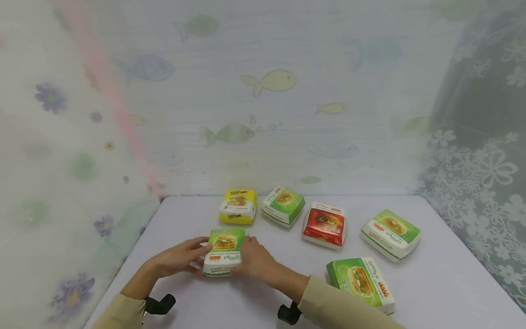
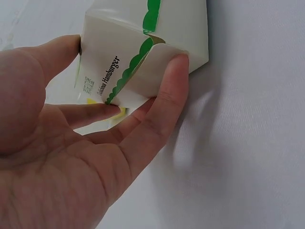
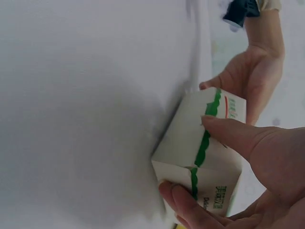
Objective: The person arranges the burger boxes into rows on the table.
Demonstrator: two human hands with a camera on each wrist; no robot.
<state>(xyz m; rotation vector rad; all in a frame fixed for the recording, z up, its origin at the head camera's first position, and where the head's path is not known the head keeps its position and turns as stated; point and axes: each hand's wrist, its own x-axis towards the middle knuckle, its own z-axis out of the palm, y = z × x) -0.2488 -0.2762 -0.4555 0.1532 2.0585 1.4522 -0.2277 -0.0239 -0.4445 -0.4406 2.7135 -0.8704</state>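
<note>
A green-and-white hamburger box (image 1: pixel 223 253), closed and with a burger picture on its lid, is held between both hands at the left front of the table. My left hand (image 1: pixel 178 260) holds its left side; in the left wrist view the thumb touches one edge of the hamburger box (image 2: pixel 119 62) and the fingertips spread over its side. From the right, my right hand (image 1: pixel 256 260) grips the same box. The right wrist view shows that thumb pressed on one face of the hamburger box (image 3: pixel 186 129) and fingers bent round the adjoining side.
Behind stand a yellow burger box (image 1: pixel 238 208), a green one (image 1: pixel 283 205) and a red one (image 1: pixel 324 226). Two more green-and-white boxes lie to the right, one farther back (image 1: pixel 390 235) and another (image 1: pixel 361 283) beside my right forearm. All sit on a white-covered table (image 1: pixel 185 301).
</note>
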